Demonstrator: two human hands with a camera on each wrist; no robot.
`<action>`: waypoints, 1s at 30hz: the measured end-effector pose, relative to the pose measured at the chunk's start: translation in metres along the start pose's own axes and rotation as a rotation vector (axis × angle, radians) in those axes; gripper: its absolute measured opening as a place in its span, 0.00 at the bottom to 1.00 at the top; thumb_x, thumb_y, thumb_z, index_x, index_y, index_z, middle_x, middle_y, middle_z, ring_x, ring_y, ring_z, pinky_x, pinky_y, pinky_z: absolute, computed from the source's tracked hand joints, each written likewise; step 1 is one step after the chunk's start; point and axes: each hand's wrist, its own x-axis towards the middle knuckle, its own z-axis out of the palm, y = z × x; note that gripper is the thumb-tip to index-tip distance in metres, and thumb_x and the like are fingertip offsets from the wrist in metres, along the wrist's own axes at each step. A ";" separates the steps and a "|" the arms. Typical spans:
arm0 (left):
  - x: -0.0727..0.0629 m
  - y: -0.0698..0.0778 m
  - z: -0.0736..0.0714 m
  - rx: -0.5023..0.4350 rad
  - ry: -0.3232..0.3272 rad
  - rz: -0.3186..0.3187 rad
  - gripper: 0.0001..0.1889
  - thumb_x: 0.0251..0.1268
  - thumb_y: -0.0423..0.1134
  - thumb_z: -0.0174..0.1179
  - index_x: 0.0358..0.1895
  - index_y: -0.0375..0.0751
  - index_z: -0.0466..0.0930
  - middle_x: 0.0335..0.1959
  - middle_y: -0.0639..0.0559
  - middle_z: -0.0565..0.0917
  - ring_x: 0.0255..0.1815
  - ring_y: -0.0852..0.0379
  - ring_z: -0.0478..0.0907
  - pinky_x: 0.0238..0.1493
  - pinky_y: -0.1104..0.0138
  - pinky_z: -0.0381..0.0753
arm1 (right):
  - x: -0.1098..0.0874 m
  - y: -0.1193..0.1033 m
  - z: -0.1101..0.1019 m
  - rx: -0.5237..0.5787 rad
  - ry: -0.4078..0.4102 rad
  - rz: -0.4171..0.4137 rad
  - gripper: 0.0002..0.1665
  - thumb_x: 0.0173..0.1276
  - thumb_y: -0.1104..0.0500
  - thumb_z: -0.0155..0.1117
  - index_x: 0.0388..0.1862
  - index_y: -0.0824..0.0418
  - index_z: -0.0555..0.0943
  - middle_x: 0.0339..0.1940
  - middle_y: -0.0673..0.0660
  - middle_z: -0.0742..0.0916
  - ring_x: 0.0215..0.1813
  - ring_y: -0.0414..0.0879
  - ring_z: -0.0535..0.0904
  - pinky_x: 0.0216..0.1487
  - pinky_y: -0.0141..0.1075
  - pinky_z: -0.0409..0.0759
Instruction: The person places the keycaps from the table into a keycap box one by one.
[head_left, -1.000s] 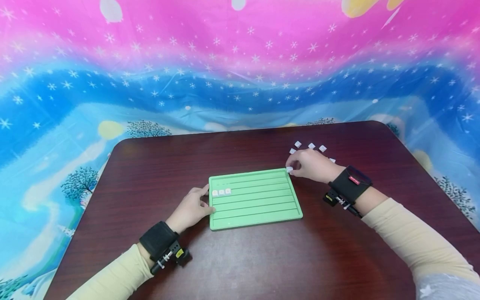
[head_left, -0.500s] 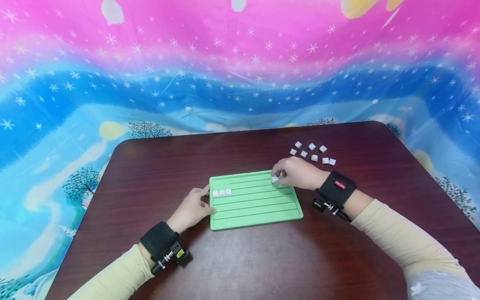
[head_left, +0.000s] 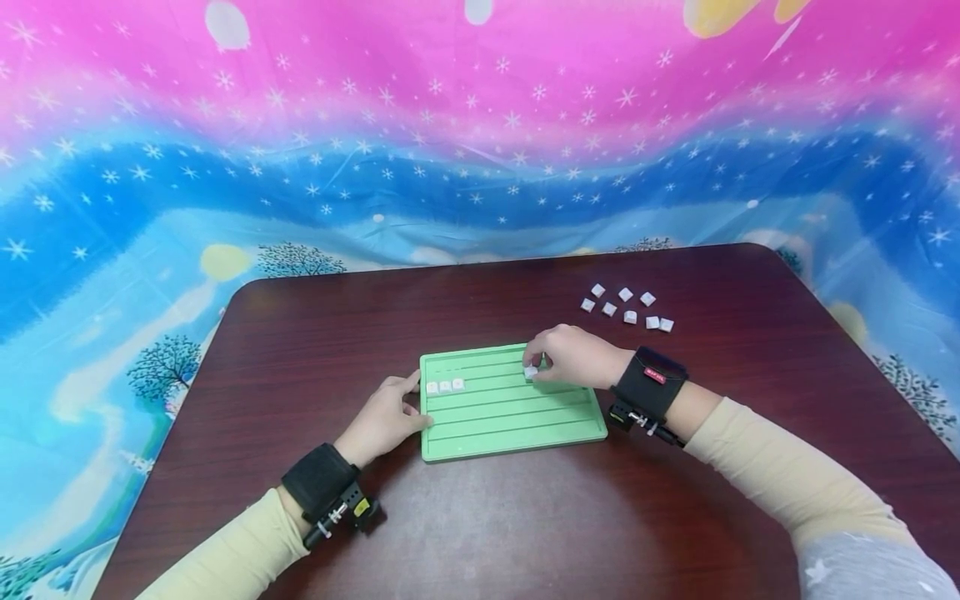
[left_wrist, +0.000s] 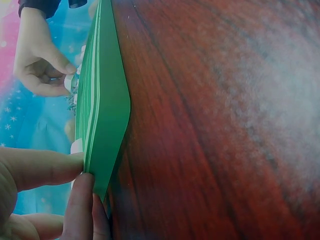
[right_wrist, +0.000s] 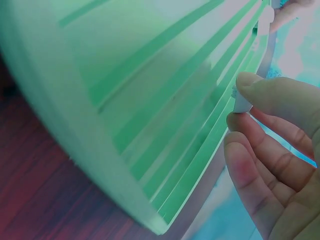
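A shallow green tray point(head_left: 510, 417) with long parallel ridges lies on the table. My left hand point(head_left: 384, 419) grips its left edge; in the left wrist view the thumb point(left_wrist: 50, 167) bears on the rim and a finger lies against the side. Over the tray's upper right part, my right hand point(head_left: 577, 357) pinches a white keycap point(head_left: 530, 372) between thumb and fingertips. In the right wrist view this keycap point(right_wrist: 242, 102) is held above the ridges, its underside facing the tray. A short row of 3 white keycaps point(head_left: 446, 387) sits at the tray's left, near my left fingers.
Several loose white keycaps point(head_left: 630, 317) lie on the dark wooden table point(head_left: 360, 317) beyond my right hand. A patterned cloth point(head_left: 480, 192) hangs behind the table's far edge. Both wrists wear black straps with small cameras.
My right hand has carried the keycap leftward and nearer, from the tray's far right corner to over its ridges. The loose keycaps are uncovered. My left hand stays on the tray.
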 end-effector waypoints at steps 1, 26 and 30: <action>0.000 0.000 0.000 0.001 0.000 0.000 0.43 0.64 0.27 0.68 0.78 0.24 0.54 0.63 0.32 0.71 0.36 0.56 0.77 0.38 0.63 0.77 | 0.001 -0.001 0.001 -0.005 -0.002 -0.003 0.08 0.66 0.64 0.74 0.44 0.61 0.90 0.40 0.50 0.89 0.36 0.37 0.80 0.42 0.35 0.80; 0.000 0.000 0.000 -0.006 -0.005 -0.003 0.42 0.64 0.27 0.67 0.78 0.25 0.54 0.63 0.32 0.70 0.36 0.56 0.78 0.38 0.63 0.78 | 0.026 -0.019 0.012 -0.037 -0.034 -0.043 0.09 0.65 0.63 0.75 0.44 0.61 0.91 0.39 0.51 0.89 0.39 0.40 0.82 0.43 0.32 0.80; -0.001 0.001 -0.001 -0.008 -0.009 0.003 0.43 0.64 0.27 0.67 0.78 0.24 0.53 0.63 0.32 0.70 0.36 0.56 0.78 0.38 0.63 0.77 | 0.028 -0.021 0.012 -0.038 -0.027 -0.036 0.10 0.65 0.64 0.75 0.46 0.62 0.91 0.41 0.52 0.89 0.41 0.40 0.83 0.44 0.33 0.80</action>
